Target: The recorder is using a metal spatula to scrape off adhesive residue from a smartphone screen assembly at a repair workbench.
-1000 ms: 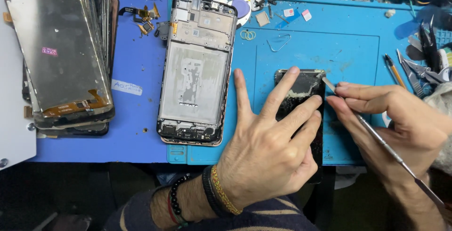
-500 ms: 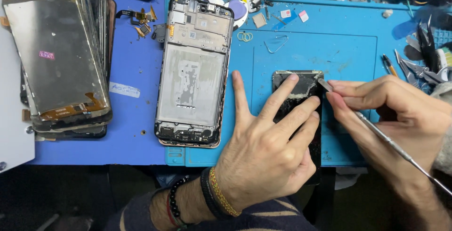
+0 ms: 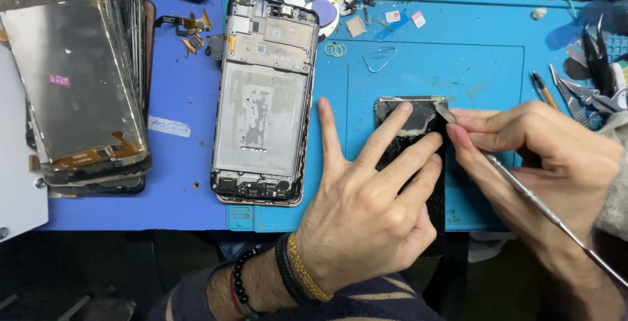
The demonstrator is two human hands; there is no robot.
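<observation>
We see a blue repair mat (image 3: pixel 458 72) carrying an opened phone frame (image 3: pixel 265 98), a dark phone panel (image 3: pixel 418 124), stacked screens (image 3: pixel 78 85) and tweezers (image 3: pixel 589 92).

Bright, even overhead light, sharp focus, soft shadows, dim lower edge.

Glossy black glass panel (image 3: pixel 418 157), matt blue rubber mat (image 3: pixel 451 72), metal tool (image 3: pixel 523 190).

On the work mat (image 3: pixel 497 72) covering the desk, the left hand (image 3: pixel 366 210) is lying flat on a phone screen (image 3: pixel 418 121), with the right hand (image 3: pixel 543 157) just right of it, pressing a metal spudger (image 3: pixel 536 203) to the screen's top right corner. A phone frame (image 3: pixel 265 98) is lying left of the screen, and a stack of screens (image 3: pixel 75 85) is sitting farther left.
</observation>
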